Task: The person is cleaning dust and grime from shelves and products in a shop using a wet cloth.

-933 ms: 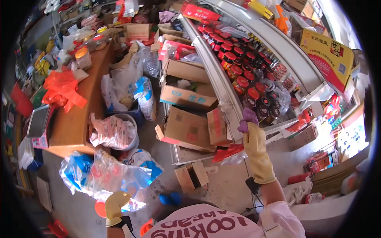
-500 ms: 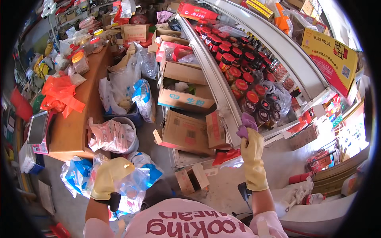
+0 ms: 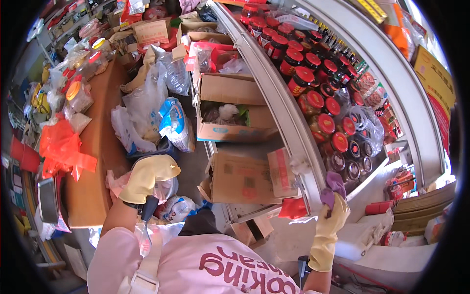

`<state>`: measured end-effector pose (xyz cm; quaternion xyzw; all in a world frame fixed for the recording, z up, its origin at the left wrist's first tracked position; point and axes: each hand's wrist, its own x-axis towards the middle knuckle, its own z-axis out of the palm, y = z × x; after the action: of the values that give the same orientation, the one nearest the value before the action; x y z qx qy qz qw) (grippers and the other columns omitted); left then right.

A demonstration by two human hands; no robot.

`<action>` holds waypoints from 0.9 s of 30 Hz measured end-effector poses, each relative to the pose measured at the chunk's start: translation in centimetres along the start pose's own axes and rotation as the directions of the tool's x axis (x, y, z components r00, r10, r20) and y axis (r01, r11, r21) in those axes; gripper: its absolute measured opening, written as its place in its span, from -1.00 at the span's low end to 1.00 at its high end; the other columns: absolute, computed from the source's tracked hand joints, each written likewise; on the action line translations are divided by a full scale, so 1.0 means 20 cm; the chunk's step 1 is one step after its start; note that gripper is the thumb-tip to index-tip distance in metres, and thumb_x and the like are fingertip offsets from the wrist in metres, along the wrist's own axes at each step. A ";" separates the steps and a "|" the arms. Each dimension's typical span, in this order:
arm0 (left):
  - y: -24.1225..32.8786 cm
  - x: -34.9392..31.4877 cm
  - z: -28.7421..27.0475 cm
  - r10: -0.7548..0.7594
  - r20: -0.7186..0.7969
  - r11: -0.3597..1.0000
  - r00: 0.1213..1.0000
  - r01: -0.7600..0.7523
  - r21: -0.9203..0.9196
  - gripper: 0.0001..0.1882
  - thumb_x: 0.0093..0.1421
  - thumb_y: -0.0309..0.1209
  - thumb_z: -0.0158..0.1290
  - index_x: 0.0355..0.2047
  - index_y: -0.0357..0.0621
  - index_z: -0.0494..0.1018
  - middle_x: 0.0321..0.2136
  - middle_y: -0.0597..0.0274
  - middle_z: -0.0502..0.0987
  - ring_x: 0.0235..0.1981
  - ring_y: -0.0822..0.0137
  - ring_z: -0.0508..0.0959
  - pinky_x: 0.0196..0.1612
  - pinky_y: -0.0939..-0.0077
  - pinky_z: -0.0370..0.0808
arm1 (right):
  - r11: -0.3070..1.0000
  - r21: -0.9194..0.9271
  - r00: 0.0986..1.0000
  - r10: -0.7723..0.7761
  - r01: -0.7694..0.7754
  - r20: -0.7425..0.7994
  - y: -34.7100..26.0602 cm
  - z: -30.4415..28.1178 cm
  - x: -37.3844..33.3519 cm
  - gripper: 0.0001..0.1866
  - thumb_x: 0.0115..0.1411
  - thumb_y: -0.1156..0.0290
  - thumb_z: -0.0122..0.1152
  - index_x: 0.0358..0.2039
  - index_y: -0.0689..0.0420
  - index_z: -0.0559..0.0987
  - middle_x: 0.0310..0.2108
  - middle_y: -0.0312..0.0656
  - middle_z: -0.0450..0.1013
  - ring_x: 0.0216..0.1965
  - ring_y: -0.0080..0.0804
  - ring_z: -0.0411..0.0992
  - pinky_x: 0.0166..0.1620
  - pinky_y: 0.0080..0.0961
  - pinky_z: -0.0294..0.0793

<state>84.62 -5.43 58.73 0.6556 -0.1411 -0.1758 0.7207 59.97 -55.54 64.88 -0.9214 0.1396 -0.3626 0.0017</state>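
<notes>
right grip (image 3: 334, 223) clasps a purple rag (image 3: 335, 184) by the near corner of the shelf (image 3: 299, 144); left grip (image 3: 151, 177), half uncurled, empty, hovers beside the desk (image 3: 90, 166).

It's prob. a grocery shop w/ shelved jars (image 3: 300, 80), cardbd boxes (image 3: 240, 177) & counter (image 3: 92, 193).

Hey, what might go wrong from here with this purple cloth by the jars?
The purple cloth in your right hand is near crowded jars; a wide swipe might knock some over. The blue-and-white bag low down, close to you, could trip you.
</notes>
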 end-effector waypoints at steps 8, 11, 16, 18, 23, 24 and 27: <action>0.00 0.56 -0.09 0.082 0.283 0.601 0.956 -0.274 0.751 -0.80 0.20 -0.30 0.15 -0.28 -0.09 0.68 -0.25 0.07 0.67 -0.22 0.12 0.67 -0.17 0.30 0.59 | 0.995 -0.055 0.997 0.079 -0.079 0.004 0.02 0.01 -0.07 -0.55 0.06 0.62 0.15 0.03 0.26 0.59 -0.03 0.07 0.56 -0.07 0.13 0.49 0.07 -0.06 0.42; -0.07 0.91 -0.08 -0.312 0.132 0.036 0.941 -0.127 0.991 -0.77 0.19 -0.25 0.10 -0.27 -0.01 0.69 -0.21 0.05 0.67 -0.24 0.03 0.67 -0.21 0.16 0.60 | 0.990 -0.081 0.992 0.117 -0.114 0.037 -0.05 0.03 -0.01 -0.54 0.03 0.63 0.15 0.01 0.27 0.60 -0.04 0.08 0.56 -0.07 0.13 0.49 0.08 -0.05 0.42; 0.38 1.36 0.19 -0.394 0.443 0.269 0.805 -0.359 0.894 -0.64 0.25 -0.15 -0.03 -0.24 -0.14 0.63 -0.23 -0.07 0.65 -0.21 -0.12 0.63 -0.12 0.05 0.55 | 0.982 -0.136 0.992 0.128 -0.129 -0.019 -0.05 0.03 -0.02 -0.54 -0.02 0.63 0.14 -0.02 0.29 0.61 -0.08 0.08 0.57 -0.08 0.14 0.50 0.07 -0.04 0.44; 0.56 1.48 0.19 -0.279 0.449 0.225 0.849 -0.396 0.890 -0.65 0.26 -0.19 -0.05 -0.23 -0.18 0.61 -0.24 -0.10 0.64 -0.21 -0.14 0.62 -0.11 0.08 0.53 | 0.980 -0.144 0.990 0.135 -0.139 -0.039 -0.06 0.06 0.01 -0.54 -0.04 0.64 0.13 -0.04 0.30 0.61 -0.09 0.08 0.57 -0.08 0.15 0.50 0.06 -0.04 0.45; 0.70 2.10 -0.02 0.067 0.562 0.222 0.825 -0.561 0.797 -0.68 0.28 -0.21 -0.05 -0.25 -0.16 0.60 -0.28 -0.10 0.63 -0.21 -0.14 0.62 -0.11 0.10 0.53 | 0.938 -0.307 0.984 0.128 -0.162 -0.127 -0.08 0.11 -0.04 -0.54 0.00 0.69 0.13 -0.01 0.28 0.59 -0.12 0.02 0.57 -0.14 0.07 0.53 0.01 -0.04 0.50; 0.75 2.24 -0.03 0.119 0.516 0.205 0.848 -0.530 0.823 -0.68 0.29 -0.21 -0.04 -0.26 -0.15 0.60 -0.29 -0.09 0.62 -0.21 -0.12 0.62 -0.11 0.11 0.53 | 0.925 -0.351 0.980 0.083 -0.143 -0.180 -0.06 0.13 -0.07 -0.53 0.02 0.70 0.12 0.00 0.27 0.59 -0.12 0.01 0.56 -0.14 0.07 0.53 0.00 -0.05 0.52; 0.71 2.67 -0.10 0.236 0.426 0.301 0.874 -0.482 0.823 -0.72 0.25 -0.29 -0.02 -0.32 -0.23 0.58 -0.27 -0.19 0.62 -0.19 -0.20 0.61 -0.08 -0.01 0.52 | 0.860 -0.397 0.947 0.280 -0.319 -0.156 -0.01 0.14 -0.19 -0.57 0.11 0.63 0.15 0.05 0.29 0.55 -0.06 0.07 0.53 -0.04 0.10 0.48 0.12 -0.08 0.43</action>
<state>134.42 -25.99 71.22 0.8661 -0.4374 0.0248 0.2405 59.22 -54.60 60.40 -0.8495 0.3554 -0.3619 -0.1452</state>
